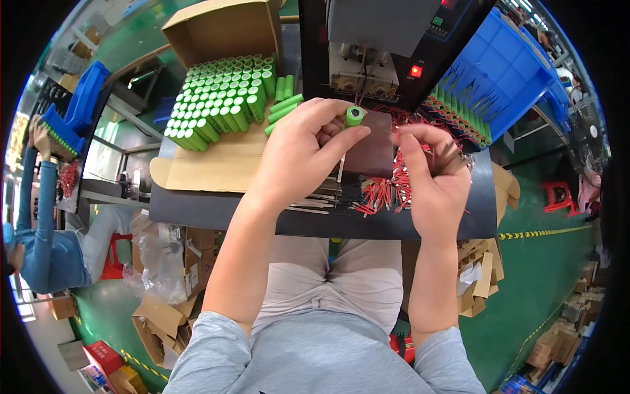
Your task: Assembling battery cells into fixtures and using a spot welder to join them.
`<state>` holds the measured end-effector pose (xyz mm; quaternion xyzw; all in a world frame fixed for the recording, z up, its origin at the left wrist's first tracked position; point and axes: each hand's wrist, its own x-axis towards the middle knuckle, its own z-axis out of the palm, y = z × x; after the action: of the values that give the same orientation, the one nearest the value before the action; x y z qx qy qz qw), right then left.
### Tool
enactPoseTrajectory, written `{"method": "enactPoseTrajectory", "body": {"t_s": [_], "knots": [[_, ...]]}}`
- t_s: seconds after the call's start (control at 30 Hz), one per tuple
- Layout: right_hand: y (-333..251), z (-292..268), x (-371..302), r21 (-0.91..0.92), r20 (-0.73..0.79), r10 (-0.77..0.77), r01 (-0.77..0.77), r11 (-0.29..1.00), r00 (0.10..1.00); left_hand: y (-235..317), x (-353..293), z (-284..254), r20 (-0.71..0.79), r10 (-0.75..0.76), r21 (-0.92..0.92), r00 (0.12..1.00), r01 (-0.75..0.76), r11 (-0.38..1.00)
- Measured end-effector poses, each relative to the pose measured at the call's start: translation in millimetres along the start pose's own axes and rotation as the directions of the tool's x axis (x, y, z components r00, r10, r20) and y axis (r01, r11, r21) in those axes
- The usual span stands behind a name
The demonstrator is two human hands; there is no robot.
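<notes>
In the head view, the person's left hand [298,150] pinches a green cell [354,117] between thumb and fingers, one end facing the camera. To the right of that grip, the right hand [436,190] has thumb and forefinger drawn close; blur makes it hard to tell whether they hold anything. Red wires [386,195] lie just beside it; upright green cells [220,102] stand left of the pinched one, a black machine [407,88] beyond it.
</notes>
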<state>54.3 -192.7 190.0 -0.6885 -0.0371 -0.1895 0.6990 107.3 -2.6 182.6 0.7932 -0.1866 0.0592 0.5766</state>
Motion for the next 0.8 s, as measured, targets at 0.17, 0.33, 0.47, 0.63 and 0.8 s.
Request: {"method": "enactPoseTrajectory", "body": {"t_s": [0.17, 0.33, 0.47, 0.63, 0.8], "knots": [[3, 18, 17, -0.054, 0.093, -0.042, 0.047, 0.997, 0.995, -5, 2, 4, -0.016, 0.053, 0.015, 0.998, -0.052, 0.999], [5, 22, 22, -0.109, 0.089, -0.038, 0.048, 0.993, 0.995, -7, 4, 4, -0.045, 0.138, 0.089, 0.989, -0.134, 0.987], [6, 24, 26, -0.132, 0.076, -0.083, 0.093, 0.987, 0.994, -5, 4, 3, -0.054, 0.125, 0.112, 0.991, -0.119, 0.987], [6, 24, 27, -0.21, 0.064, -0.107, 0.119, 0.971, 0.992, -4, 5, 4, -0.043, 0.06, 0.048, 0.997, -0.058, 0.997], [2, 22, 27, -0.228, 0.105, -0.087, 0.109, 0.968, 0.991, -5, 4, 4, -0.054, 0.079, 0.05, 0.995, -0.077, 0.996]]}}
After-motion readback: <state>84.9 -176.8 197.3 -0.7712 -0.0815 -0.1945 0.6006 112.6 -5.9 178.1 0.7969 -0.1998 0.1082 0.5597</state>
